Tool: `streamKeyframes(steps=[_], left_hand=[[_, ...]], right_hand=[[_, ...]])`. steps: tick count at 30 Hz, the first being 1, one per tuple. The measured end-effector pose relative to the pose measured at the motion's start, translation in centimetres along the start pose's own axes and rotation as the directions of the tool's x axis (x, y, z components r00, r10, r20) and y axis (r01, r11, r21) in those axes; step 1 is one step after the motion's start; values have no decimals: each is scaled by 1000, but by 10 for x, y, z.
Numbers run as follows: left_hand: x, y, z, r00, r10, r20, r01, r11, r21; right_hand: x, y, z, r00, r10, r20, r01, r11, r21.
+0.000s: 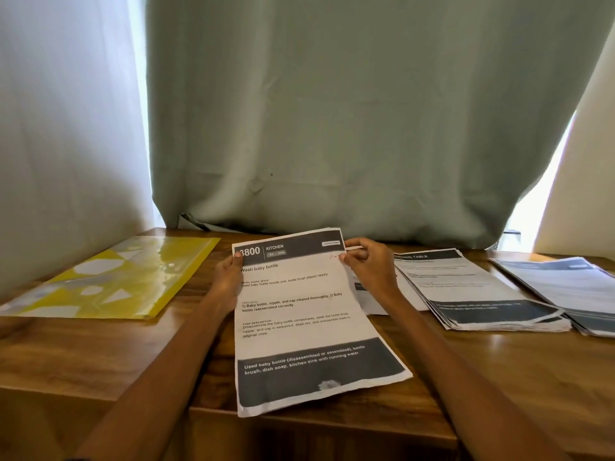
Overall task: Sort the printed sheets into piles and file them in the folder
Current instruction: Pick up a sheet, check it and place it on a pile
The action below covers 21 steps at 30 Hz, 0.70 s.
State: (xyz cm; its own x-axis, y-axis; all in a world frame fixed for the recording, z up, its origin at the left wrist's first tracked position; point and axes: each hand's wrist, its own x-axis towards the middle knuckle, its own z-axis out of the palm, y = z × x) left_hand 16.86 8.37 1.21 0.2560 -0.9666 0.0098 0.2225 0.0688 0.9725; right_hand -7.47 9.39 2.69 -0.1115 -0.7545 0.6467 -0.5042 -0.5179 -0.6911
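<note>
Sheets: I've got the top sheet [299, 314] held up mid-desk. My left hand [228, 277] grips its left edge, thumb curled over the dark header. My right hand [369, 267] pinches the top right corner, fingers closed on the paper. More sheets sit behind it; I can't tell how many.

Two sorted piles on the right: near pile [479, 291], far pile [572, 287], just beside each other, edges look touching. Yellow folder [113, 277] lies flat at left, well apart from the piles.

Risks, my read:
- Pinch may catch two sheets at once, so a misfile.
- Piles so close that a dropped sheet could straddle both.
- Near pile is fanned at its front edge; a nudge could slide it.
- Bottom of the held sheet overhangs the desk [83, 361] edge; a loose grip drops it.

Readable: "3800", "KITCHEN", "Wash baby bottle", "Baby bottle, nipple, and cap cleaned thoroughly". Near pile header ends in "TABLE". Far pile is too blurred.
</note>
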Motion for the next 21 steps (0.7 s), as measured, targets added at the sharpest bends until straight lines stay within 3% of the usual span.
streamKeyframes(steps=[6,12,15,18,21], left_hand=[[-4,3,0,1000,3,-4,-3,1000,2],[-4,5,-2,1000,5,-8,-5,1000,-11],[-5,6,-3,1000,8,-7,-8,1000,-15],[-7,7,-2,1000,20,-20,-20,1000,-21],[-7,7,-1,999,19,-26,-20,999,-38]], right_hand=[[-2,0,3,998,-53,-46,53,999,-2],[-3,2,8,941,-328,-85,303,926,-225],[-7,-4,8,955,-295,22,295,953,-73],[-11,-12,7,968,-194,159,192,981,29],[-11,-14,7,971,-139,197,126,989,73]])
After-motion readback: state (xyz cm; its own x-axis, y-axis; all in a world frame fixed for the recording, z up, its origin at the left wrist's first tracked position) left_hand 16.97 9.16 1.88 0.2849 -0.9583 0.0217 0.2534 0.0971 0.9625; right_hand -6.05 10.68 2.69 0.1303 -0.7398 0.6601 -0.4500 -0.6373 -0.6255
